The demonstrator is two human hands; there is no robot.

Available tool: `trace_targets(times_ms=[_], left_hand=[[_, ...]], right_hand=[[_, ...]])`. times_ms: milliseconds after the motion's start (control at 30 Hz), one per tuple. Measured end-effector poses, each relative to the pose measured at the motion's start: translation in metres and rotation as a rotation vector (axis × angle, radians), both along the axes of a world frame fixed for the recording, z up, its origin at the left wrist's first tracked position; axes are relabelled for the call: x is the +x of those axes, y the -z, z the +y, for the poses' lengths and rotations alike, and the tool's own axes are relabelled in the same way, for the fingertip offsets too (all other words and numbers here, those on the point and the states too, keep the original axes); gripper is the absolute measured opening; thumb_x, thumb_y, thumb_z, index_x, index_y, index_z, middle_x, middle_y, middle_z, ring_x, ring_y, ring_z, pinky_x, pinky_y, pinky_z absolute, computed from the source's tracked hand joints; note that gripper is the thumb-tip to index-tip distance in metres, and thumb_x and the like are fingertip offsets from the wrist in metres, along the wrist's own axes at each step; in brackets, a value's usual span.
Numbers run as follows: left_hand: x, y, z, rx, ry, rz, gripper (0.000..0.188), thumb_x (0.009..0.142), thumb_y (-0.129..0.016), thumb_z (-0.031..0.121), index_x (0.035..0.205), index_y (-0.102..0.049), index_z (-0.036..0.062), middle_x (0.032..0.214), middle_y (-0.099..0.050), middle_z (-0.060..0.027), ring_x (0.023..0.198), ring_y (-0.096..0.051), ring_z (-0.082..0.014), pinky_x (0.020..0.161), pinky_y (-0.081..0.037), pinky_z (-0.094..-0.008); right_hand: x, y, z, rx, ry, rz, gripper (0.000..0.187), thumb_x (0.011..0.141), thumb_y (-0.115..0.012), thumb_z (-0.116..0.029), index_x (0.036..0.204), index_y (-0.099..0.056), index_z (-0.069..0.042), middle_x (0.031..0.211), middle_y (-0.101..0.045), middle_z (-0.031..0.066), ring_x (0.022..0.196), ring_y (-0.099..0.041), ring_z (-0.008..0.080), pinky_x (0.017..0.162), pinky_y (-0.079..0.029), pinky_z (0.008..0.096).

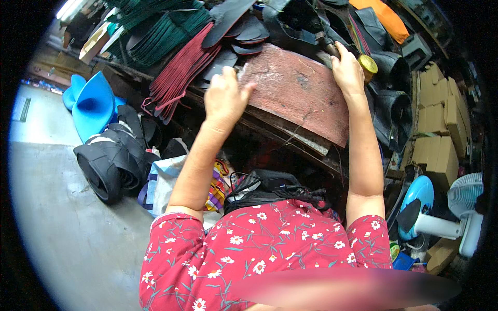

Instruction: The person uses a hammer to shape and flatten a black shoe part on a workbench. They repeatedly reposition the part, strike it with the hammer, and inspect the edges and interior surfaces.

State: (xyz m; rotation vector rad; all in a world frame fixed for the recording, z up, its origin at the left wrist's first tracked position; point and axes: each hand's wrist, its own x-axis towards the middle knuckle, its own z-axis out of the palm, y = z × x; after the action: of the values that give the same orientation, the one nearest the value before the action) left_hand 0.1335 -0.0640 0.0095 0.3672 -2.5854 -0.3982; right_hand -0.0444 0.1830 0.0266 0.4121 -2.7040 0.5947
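Note:
A worn reddish-brown board [298, 85] lies tilted on the workbench, with loose threads on its scuffed top. My left hand [225, 98] is over its left edge, the fingers bent and the thumb apart, with nothing visibly held. Past the board's far right corner, my right hand [346, 72] has its fingers closed around a short dark tool with a metal end [327, 44]; its exact kind is unclear. Dark shoe insoles [249, 31] lie beyond my left hand, and a fanned stack of red strips [184, 70] is to its left.
Bundled dark green sheets [166, 39] fill the back left. A yellow-lidded can [368, 66] and black boots [391, 111] stand right of my right hand. Cardboard boxes [436, 119] and a white fan [441, 225] are at the right. Black rolled material [111, 160] sits on the left floor.

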Motion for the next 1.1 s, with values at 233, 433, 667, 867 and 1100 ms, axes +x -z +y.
trace_targets(times_ms=[233, 433, 667, 867, 1100], left_hand=[[0.014, 0.007, 0.019, -0.058, 0.037, 0.112, 0.043, 0.075, -0.079, 0.029, 0.099, -0.054, 0.0024, 0.090, -0.061, -0.0141, 0.088, -0.058, -0.0324, 0.076, -0.051, -0.0416], [0.064, 0.010, 0.040, 0.010, 0.098, 0.128, 0.043, 0.079, -0.078, 0.032, 0.093, -0.050, 0.0023, 0.088, -0.058, -0.0156, 0.082, -0.057, -0.0349, 0.071, -0.048, -0.0408], [0.069, 0.032, 0.036, 1.435, 0.095, 0.011, 0.036, 0.086, -0.076, 0.019, 0.096, -0.043, 0.0084, 0.083, -0.056, -0.0038, 0.067, -0.059, -0.0118, 0.049, -0.054, -0.0283], [0.078, 0.032, 0.041, 1.739, 0.194, 0.157, 0.032, 0.086, -0.074, 0.014, 0.093, -0.043, 0.0116, 0.085, -0.057, -0.0026, 0.066, -0.059, -0.0118, 0.048, -0.054, -0.0297], [0.130, -0.003, -0.007, 1.617, 0.078, 0.320, 0.033, 0.082, -0.073, 0.007, 0.092, -0.042, 0.0141, 0.084, -0.054, -0.0003, 0.070, -0.059, -0.0115, 0.047, -0.052, -0.0268]], right_hand=[[-0.015, -0.005, -0.024, 0.100, 0.069, -0.013, 0.077, 0.088, -0.068, -0.024, 0.151, -0.025, -0.016, 0.104, -0.069, 0.0217, 0.095, -0.068, 0.0404, 0.080, -0.053, 0.0515], [-0.020, 0.002, -0.010, 0.265, 0.038, 0.079, 0.070, 0.086, -0.070, -0.022, 0.148, -0.038, -0.020, 0.098, -0.071, 0.0166, 0.091, -0.068, 0.0366, 0.077, -0.054, 0.0481], [0.001, -0.005, -0.010, 0.241, -0.101, 0.067, 0.069, 0.085, -0.070, -0.021, 0.147, -0.040, -0.021, 0.119, -0.063, 0.0152, 0.109, -0.060, 0.0342, 0.091, -0.051, 0.0459], [0.091, -0.029, 0.026, 0.062, -0.283, 0.053, 0.041, 0.093, -0.063, -0.030, 0.130, -0.059, -0.015, 0.118, -0.063, 0.0129, 0.111, -0.057, 0.0315, 0.093, -0.047, 0.0418], [0.158, -0.021, 0.053, -0.110, -0.112, -0.231, 0.044, 0.097, -0.057, -0.031, 0.134, -0.055, -0.006, 0.111, -0.063, 0.0201, 0.101, -0.061, 0.0337, 0.089, -0.048, 0.0398]])
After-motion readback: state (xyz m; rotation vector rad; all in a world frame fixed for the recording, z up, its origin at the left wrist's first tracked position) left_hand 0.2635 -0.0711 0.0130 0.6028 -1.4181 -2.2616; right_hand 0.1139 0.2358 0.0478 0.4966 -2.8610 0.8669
